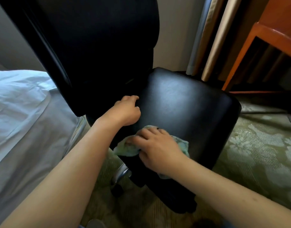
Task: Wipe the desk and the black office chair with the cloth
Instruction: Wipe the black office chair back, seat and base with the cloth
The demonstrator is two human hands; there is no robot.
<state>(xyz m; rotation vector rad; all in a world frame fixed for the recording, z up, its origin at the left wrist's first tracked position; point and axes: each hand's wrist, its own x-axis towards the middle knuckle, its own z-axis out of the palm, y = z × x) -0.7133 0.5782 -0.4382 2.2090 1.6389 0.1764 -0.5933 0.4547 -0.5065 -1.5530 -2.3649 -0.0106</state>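
Your right hand [155, 148] presses the cloth [128, 148] flat-fingered on the chair [182, 102] seat, while your left hand [127, 111] grips the seat's edge.

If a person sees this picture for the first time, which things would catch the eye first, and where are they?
The black office chair fills the middle, its shiny seat catching light and its tall backrest rising at upper left. On the seat's near edge the right hand presses a pale green cloth, while the left hand holds the seat's left side. A white bed lies at left, an orange wooden desk at upper right.
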